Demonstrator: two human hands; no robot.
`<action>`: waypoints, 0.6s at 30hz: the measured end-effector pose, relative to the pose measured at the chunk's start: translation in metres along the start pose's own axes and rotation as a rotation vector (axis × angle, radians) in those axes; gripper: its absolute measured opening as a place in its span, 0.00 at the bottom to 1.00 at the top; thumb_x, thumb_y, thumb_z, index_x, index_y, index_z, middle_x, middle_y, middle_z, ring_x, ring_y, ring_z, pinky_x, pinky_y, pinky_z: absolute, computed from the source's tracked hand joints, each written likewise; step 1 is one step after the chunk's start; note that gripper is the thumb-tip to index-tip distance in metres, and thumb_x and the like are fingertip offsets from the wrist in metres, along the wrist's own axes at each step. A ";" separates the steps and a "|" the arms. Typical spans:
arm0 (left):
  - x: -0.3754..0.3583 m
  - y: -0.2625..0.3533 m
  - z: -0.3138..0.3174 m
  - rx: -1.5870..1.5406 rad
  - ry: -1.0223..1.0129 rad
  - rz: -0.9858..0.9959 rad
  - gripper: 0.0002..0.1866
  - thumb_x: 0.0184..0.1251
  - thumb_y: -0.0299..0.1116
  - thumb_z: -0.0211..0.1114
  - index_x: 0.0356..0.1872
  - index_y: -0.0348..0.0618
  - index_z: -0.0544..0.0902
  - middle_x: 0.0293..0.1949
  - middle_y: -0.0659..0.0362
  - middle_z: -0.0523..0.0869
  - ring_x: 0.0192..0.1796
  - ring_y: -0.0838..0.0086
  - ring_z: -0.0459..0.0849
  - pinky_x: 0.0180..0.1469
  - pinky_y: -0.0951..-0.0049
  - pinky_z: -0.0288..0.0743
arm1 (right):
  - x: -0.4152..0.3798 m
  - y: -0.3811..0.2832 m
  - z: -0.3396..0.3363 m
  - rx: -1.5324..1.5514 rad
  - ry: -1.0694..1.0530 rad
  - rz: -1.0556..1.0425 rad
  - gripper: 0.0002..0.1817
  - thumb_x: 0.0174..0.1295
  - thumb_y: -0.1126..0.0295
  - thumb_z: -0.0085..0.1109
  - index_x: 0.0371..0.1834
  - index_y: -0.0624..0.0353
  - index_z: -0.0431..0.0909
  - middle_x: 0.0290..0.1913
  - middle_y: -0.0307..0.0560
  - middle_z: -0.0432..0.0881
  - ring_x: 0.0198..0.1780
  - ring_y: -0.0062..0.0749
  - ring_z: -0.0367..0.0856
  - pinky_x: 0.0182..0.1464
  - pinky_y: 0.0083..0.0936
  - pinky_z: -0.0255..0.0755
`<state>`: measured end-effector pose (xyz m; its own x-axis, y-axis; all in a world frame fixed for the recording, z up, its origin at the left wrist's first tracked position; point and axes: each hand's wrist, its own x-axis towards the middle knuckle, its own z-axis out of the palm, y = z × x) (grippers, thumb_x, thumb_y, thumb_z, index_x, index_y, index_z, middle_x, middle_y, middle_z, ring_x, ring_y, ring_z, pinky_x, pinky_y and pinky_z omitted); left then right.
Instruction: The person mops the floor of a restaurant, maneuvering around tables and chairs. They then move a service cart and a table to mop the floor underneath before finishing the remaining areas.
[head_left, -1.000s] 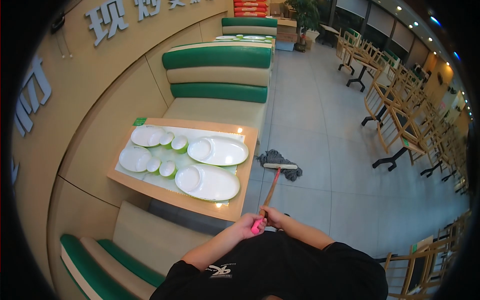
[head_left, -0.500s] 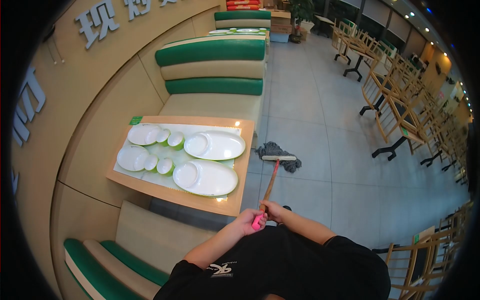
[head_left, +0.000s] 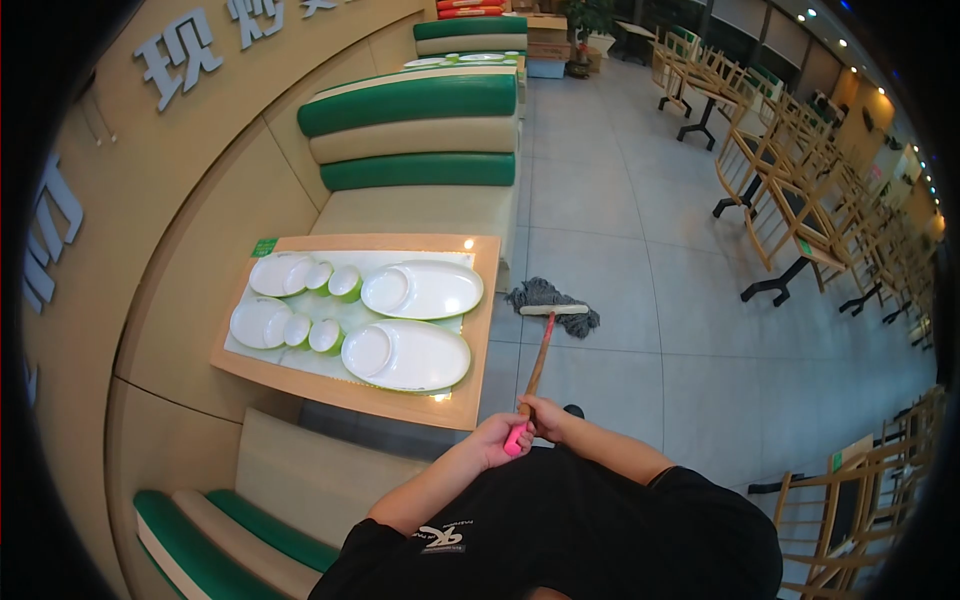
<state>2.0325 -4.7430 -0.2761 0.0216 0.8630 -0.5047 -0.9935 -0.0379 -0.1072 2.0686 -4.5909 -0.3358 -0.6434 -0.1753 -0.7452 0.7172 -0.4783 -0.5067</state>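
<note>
My left hand (head_left: 496,441) is closed around the pink grip (head_left: 516,440) at the top end of a mop. Just below it, my right hand (head_left: 543,417) wraps around the wooden mop handle (head_left: 538,372). The handle slants forward and down to a white clamp bar (head_left: 553,310). Grey mop strands (head_left: 576,324) spread out on the grey tiled floor (head_left: 600,390), close to the table's right side.
Left of me stands a wooden table (head_left: 465,400) with white-and-green plates (head_left: 425,365) and cups (head_left: 326,336). Padded booth benches (head_left: 420,210) flank it. On the right, wooden chairs (head_left: 765,230) are stacked on tables. Cardboard boxes (head_left: 548,40) and a plant stand far ahead.
The whole view has shifted slightly, with the wall and benches moving left. The mop head sits marginally higher and further left in view. Both hands keep their hold.
</note>
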 end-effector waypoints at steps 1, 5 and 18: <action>-0.002 -0.001 0.005 0.028 0.039 0.029 0.06 0.59 0.28 0.50 0.35 0.38 0.67 0.27 0.58 0.71 0.24 0.79 0.69 0.22 0.84 0.65 | -0.001 0.000 0.005 0.063 0.043 -0.015 0.16 0.55 0.54 0.48 0.21 0.54 0.70 0.17 0.38 0.69 0.17 0.23 0.66 0.21 0.20 0.63; -0.021 -0.008 0.032 0.278 0.157 0.132 0.04 0.58 0.26 0.52 0.29 0.39 0.66 0.23 0.60 0.69 0.19 0.80 0.68 0.20 0.84 0.65 | -0.017 -0.007 0.023 0.258 0.036 -0.009 0.14 0.56 0.57 0.47 0.21 0.55 0.69 0.17 0.40 0.69 0.20 0.29 0.68 0.24 0.23 0.64; 0.008 0.003 0.012 0.150 0.273 -0.018 0.04 0.61 0.31 0.49 0.31 0.44 0.65 0.21 0.63 0.69 0.18 0.82 0.66 0.15 0.86 0.60 | 0.028 -0.021 0.010 0.522 0.154 0.297 0.08 0.57 0.68 0.41 0.23 0.57 0.63 0.18 0.41 0.66 0.21 0.29 0.66 0.24 0.25 0.65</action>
<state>2.0282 -4.7303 -0.2705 0.0486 0.6952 -0.7172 -0.9976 0.0686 -0.0012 2.0334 -4.5942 -0.3420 -0.3629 -0.2580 -0.8954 0.6093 -0.7927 -0.0186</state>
